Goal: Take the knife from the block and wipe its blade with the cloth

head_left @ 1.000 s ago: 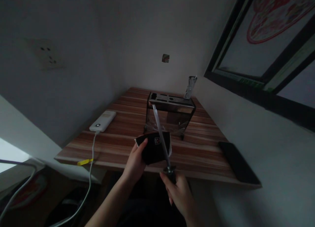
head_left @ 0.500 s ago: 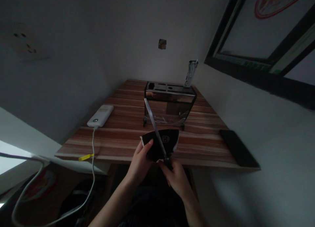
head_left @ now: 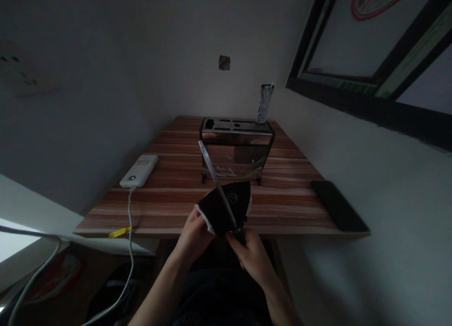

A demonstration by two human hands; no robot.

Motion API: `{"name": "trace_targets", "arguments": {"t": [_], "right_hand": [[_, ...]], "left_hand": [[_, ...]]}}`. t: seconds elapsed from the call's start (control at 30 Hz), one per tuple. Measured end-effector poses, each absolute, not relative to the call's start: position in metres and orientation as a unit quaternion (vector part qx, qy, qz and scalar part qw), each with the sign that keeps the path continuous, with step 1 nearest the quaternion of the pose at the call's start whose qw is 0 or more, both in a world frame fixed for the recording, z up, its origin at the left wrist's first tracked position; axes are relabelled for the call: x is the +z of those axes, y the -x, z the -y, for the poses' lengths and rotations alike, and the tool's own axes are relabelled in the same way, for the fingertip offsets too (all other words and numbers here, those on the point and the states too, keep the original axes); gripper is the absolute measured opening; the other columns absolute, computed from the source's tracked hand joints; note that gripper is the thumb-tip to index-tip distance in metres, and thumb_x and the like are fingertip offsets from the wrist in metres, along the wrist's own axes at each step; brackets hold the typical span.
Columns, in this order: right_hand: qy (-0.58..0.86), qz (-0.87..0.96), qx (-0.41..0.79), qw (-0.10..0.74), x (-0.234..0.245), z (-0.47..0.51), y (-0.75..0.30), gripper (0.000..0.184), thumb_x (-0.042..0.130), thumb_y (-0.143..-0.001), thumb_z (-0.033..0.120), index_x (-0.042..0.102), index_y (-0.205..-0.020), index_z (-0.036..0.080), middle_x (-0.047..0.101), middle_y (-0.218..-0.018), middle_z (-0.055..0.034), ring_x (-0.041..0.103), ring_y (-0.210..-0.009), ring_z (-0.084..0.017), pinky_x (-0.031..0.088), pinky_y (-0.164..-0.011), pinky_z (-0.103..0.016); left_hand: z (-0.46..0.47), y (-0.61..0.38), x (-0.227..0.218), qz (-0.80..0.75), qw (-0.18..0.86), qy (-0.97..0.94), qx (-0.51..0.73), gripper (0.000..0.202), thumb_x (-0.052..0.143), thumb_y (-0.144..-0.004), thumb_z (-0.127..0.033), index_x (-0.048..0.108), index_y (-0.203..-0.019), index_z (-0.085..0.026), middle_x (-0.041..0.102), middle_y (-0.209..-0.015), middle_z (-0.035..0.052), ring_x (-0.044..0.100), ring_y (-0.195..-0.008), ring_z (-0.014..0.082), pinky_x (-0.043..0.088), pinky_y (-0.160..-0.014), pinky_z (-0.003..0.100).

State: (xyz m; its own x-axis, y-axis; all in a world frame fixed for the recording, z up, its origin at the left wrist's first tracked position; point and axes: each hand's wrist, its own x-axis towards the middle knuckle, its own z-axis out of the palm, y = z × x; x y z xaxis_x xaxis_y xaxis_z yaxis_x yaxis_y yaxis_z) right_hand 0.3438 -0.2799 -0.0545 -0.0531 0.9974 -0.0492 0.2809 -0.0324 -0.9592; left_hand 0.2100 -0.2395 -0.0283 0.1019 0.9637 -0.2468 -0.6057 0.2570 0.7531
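Observation:
My right hand (head_left: pixel 251 256) is closed round the dark handle of a long thin steel rod (head_left: pixel 215 182) that points up and away toward the rack. My left hand (head_left: pixel 192 234) grips a black cloth (head_left: pixel 222 208) with a white edge and a small logo, held against the rod's lower part just above the handle. Both hands hover over the near edge of a striped wooden table (head_left: pixel 176 199). Behind the rod stands a shiny metal knife rack (head_left: pixel 236 149) with slots in its top.
A white power bank (head_left: pixel 139 171) lies at the table's left with a cable (head_left: pixel 127 250) hanging over the front edge, a yellow tag on it. A black phone (head_left: pixel 338 206) lies at the right edge. A small packet (head_left: pixel 264 103) leans against the back wall.
The cloth has slid down the rod toward the handle, and both hands have drawn closer together. The view has shifted a little to the right and down.

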Motion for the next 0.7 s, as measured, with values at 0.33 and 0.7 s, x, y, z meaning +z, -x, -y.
{"name": "trace_targets", "arguments": {"t": [0.33, 0.7], "right_hand": [[0.532, 0.587, 0.436, 0.427, -0.053, 0.281, -0.344, 0.022, 0.053, -0.079, 0.033, 0.063, -0.066, 0.018, 0.064, -0.061, -0.0024, 0.062, -0.067, -0.019, 0.045, -0.059, -0.023], [0.507, 0.586, 0.459, 0.435, -0.056, 0.282, -0.340, 0.020, 0.052, -0.077, 0.020, 0.069, -0.088, 0.017, 0.071, -0.088, -0.0062, 0.065, -0.089, -0.025, 0.048, -0.079, -0.032]], "left_hand": [[0.242, -0.206, -0.037, -0.404, 0.615, -0.431, 0.522, 0.058, 0.077, -0.057, -0.024, 0.060, -0.112, -0.021, 0.069, -0.093, 0.0036, 0.062, -0.092, 0.0221, 0.049, -0.077, 0.027], [0.246, -0.215, -0.019, -0.402, 0.589, -0.478, 0.513, 0.041, 0.077, -0.058, -0.020, 0.062, -0.096, -0.017, 0.070, -0.089, 0.0047, 0.064, -0.084, 0.0205, 0.051, -0.073, 0.025]]}}
